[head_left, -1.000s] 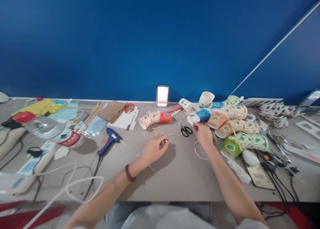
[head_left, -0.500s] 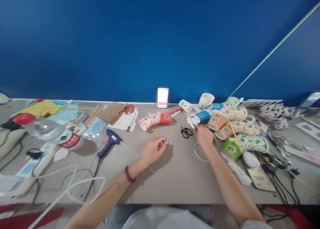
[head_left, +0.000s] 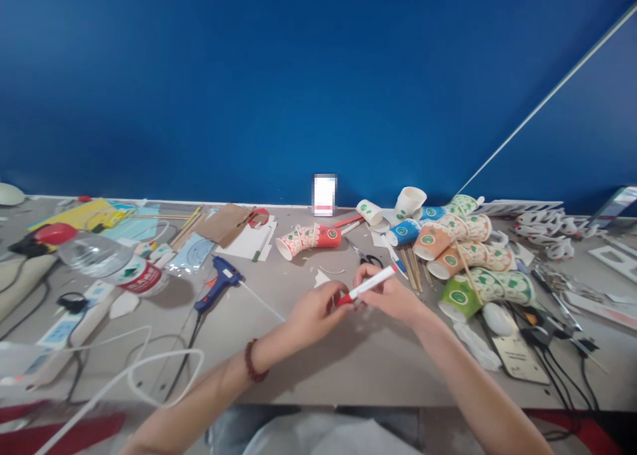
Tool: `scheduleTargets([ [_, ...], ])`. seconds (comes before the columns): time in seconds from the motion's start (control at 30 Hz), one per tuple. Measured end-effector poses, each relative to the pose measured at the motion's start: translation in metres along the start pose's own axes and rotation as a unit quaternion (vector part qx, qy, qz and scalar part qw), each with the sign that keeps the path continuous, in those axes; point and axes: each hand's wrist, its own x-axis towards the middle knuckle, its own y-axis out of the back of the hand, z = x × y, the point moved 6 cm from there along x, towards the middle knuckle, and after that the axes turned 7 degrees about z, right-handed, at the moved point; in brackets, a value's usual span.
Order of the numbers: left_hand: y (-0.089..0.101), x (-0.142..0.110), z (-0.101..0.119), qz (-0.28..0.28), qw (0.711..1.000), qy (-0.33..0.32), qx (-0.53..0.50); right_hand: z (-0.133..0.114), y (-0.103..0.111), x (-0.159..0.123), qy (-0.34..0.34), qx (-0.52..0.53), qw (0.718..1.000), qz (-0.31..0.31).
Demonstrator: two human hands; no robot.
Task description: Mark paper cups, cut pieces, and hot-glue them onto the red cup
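Note:
A white marker (head_left: 374, 282) with red ends is held slanting above the table in front of me. My right hand (head_left: 388, 297) pinches its barrel, and the upper red end points up to the right. At its lower red cap, my left hand (head_left: 318, 309) has its fingers curled closed; the fingertips are partly hidden. Just behind the hands lies a pair of black-handled scissors (head_left: 372, 261), partly covered by the right hand. A small white paper scrap (head_left: 321, 278) is on the table beyond my left fingers. Farther back rests a red tube of joined paper cups (head_left: 326, 237).
Several joined paper cups (head_left: 460, 297) pile up at the right, with wooden sticks (head_left: 412, 269) beside them. On the left are a blue glue gun (head_left: 219, 284), a plastic bottle (head_left: 114, 264) and a power strip (head_left: 60, 339). A white cable (head_left: 144, 359) loops at front left.
My right hand has come back from near the cups, bringing the marker to the middle. My left hand has moved right and nearer to meet it. The wooden sticks and paper scrap are now uncovered.

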Motion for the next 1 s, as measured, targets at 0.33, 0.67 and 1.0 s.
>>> scheduleTargets([
  [0.33, -0.014, -0.058, 0.035, -0.054, 0.982, -0.124, 0.132, 0.027, -0.031, -0.064, -0.003, 0.014, 0.993, -0.118],
  [0.67, 0.0, -0.106, 0.062, 0.023, 0.953, -0.253, 0.165, -0.01, -0.052, -0.102, 0.258, -0.099, 0.933, -0.232],
  [1.0, 0.02, -0.119, 0.06, 0.105, 0.94, -0.277, 0.169, -0.02, -0.015, -0.113, 0.257, -0.089, 0.954, -0.125],
])
